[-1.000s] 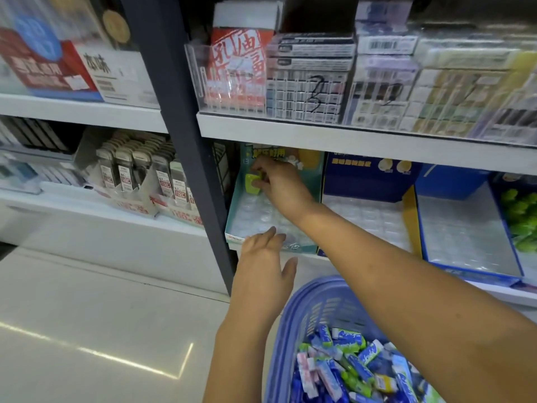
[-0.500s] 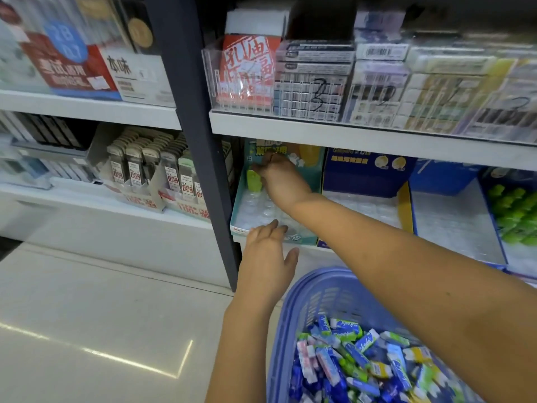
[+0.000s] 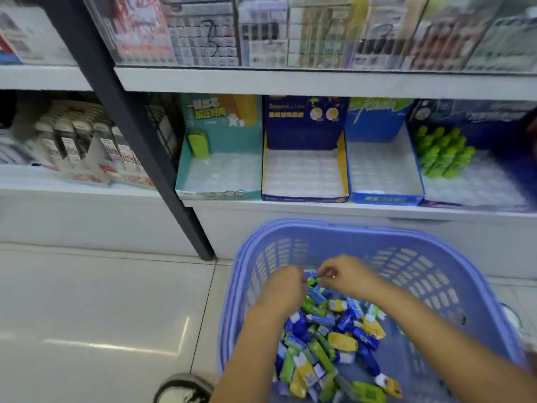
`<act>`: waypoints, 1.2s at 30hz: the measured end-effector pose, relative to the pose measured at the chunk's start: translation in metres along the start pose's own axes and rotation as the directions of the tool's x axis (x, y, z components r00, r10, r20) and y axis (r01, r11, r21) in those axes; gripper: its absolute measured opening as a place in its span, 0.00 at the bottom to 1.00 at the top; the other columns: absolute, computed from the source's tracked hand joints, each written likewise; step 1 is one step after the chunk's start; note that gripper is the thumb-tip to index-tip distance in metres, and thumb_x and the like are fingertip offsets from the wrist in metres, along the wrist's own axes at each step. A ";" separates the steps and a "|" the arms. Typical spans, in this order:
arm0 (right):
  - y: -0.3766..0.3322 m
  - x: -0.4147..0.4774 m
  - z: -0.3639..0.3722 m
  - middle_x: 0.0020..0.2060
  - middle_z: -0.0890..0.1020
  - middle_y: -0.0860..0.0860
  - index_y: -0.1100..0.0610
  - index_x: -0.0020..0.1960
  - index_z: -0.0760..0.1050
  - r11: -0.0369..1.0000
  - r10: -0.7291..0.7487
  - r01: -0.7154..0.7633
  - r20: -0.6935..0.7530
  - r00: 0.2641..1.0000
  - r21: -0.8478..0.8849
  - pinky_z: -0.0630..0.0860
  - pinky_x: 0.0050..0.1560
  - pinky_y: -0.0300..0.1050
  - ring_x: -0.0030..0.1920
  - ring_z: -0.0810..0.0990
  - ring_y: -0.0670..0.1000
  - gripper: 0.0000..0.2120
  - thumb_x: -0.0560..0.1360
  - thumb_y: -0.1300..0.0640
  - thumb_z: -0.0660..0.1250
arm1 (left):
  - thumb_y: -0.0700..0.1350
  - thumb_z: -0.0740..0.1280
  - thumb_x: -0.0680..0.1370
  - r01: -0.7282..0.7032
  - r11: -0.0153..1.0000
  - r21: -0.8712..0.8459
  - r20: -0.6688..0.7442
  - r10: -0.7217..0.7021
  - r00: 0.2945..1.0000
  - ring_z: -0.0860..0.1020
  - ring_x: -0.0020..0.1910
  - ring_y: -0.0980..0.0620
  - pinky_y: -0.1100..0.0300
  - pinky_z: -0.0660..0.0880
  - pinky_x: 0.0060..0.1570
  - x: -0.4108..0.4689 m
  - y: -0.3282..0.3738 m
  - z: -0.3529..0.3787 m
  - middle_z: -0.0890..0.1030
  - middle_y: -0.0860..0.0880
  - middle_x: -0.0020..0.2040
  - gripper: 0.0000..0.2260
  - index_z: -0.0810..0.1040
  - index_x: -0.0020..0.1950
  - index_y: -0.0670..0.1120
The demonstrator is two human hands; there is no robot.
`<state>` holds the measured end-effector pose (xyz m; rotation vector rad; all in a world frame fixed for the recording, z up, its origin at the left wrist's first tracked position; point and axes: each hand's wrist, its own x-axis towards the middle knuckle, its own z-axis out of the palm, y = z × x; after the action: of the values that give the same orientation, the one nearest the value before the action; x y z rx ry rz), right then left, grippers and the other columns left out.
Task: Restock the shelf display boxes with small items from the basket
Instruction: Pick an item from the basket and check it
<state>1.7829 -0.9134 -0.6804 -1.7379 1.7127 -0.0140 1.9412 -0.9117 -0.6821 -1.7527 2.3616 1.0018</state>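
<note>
Shift since last look: left hand [image 3: 280, 289] and right hand [image 3: 348, 276] off teal display box [image 3: 220, 194], down in basket [image 3: 436, 237] over small items [image 3: 334, 338]. Fingers [image 3: 325, 270] curled; pinch unclear. Green item [image 3: 198, 144] seated back-left in box. Next pick likely starting.

Left hand [image 3: 283, 289], right hand [image 3: 347, 277], both curled

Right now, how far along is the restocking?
Barely started: the teal box holds one green item. In hand: the left hand and right hand pick among the small items in the basket. Left: the navy box and blue box hold no items, and the basket is heaped.
</note>
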 end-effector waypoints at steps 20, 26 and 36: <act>0.068 0.020 0.092 0.56 0.77 0.59 0.59 0.62 0.71 0.973 0.003 0.083 0.376 0.927 -0.214 0.75 0.50 0.51 0.54 0.77 0.59 0.18 0.74 0.57 0.67 | 0.44 0.73 0.71 0.306 0.899 0.313 0.280 -0.395 0.875 0.77 0.58 0.44 0.54 0.75 0.52 0.001 -0.032 0.068 0.77 0.42 0.59 0.23 0.71 0.63 0.40; 0.096 0.004 0.060 0.38 0.78 0.53 0.63 0.56 0.76 0.969 0.180 -0.046 0.564 0.806 -0.244 0.70 0.31 0.40 0.31 0.74 0.49 0.16 0.72 0.56 0.71 | 0.44 0.74 0.71 0.309 0.924 0.227 0.489 -0.382 0.784 0.78 0.35 0.48 0.54 0.75 0.40 -0.005 -0.025 0.075 0.72 0.46 0.32 0.14 0.69 0.38 0.41; 0.089 -0.005 0.004 0.46 0.82 0.58 0.55 0.48 0.80 0.960 -0.029 -0.106 0.469 0.883 0.260 0.80 0.51 0.47 0.41 0.81 0.51 0.09 0.70 0.62 0.74 | 0.44 0.75 0.71 0.320 0.922 0.217 0.613 -0.384 0.691 0.76 0.27 0.53 0.57 0.79 0.41 -0.012 -0.029 0.092 0.78 0.45 0.33 0.14 0.72 0.33 0.42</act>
<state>1.7058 -0.8984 -0.7229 -1.3590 1.3135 0.1644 1.9400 -0.8597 -0.7638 -1.4195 1.5405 1.1600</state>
